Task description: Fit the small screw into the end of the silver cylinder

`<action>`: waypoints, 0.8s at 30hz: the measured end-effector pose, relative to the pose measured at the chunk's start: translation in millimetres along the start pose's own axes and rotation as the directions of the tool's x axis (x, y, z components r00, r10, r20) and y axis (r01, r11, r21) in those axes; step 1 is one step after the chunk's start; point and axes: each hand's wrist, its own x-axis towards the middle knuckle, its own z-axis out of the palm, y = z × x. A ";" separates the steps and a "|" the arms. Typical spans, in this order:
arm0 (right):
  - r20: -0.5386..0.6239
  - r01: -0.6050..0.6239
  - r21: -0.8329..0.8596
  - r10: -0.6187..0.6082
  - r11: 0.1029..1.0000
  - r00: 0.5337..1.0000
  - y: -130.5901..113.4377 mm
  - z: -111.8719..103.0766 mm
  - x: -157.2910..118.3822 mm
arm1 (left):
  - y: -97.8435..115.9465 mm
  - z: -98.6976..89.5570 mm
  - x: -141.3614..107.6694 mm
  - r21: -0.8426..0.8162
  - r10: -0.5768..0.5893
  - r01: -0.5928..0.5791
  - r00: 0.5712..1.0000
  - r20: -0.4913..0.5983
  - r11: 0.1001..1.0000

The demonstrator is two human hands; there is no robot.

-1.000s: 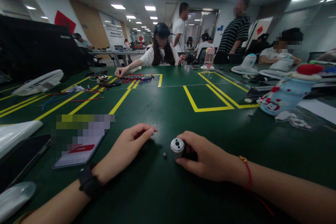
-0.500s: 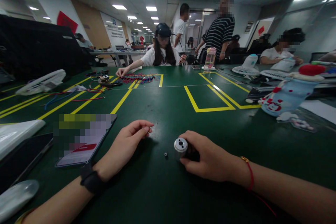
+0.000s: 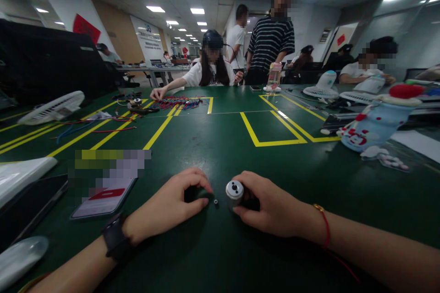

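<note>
A silver metal cylinder (image 3: pixel 234 191) with small holes in its top face stands upright on the green table (image 3: pixel 199 139). My right hand (image 3: pixel 264 201) is wrapped round its right side, thumb in front. Just left of the cylinder lies a tiny metal piece (image 3: pixel 216 202). My left hand (image 3: pixel 178 197) is beside that piece, thumb and forefinger spread apart with nothing between them; the fingertips are close to the piece. A dark watch is on my left wrist.
At the left lie a phone (image 3: pixel 106 192), a dark tablet-like slab (image 3: pixel 30 206) and a clear mouse-shaped object (image 3: pixel 22 258). Farther off are wires (image 3: pixel 182 102), a white fan (image 3: pixel 51 107) and a person's hand (image 3: pixel 158 94). A blue bottle (image 3: pixel 378 126) stands right.
My left hand has moved right towards the tiny piece, and its fingers have opened. My right hand still holds the cylinder. The standing person in stripes has shifted left.
</note>
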 end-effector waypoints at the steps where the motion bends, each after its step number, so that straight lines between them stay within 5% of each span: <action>1: 0.000 0.004 -0.002 -0.004 1.000 1.000 0.2 0.0 0.1 | 0.3 0.4 0.2 0.001 0.014 -0.014 1.000 0.007 1.000; 17: -0.002 0.012 -0.004 -0.012 1.000 1.000 -1.4 0.5 1.2 | 3.7 4.3 2.0 -0.031 0.024 -0.024 1.000 0.015 0.999; 24: 0.001 0.018 -0.014 -0.018 1.000 1.000 -2.1 1.3 1.5 | 14.8 0.2 6.5 -0.140 -0.005 -0.020 0.984 -0.178 0.990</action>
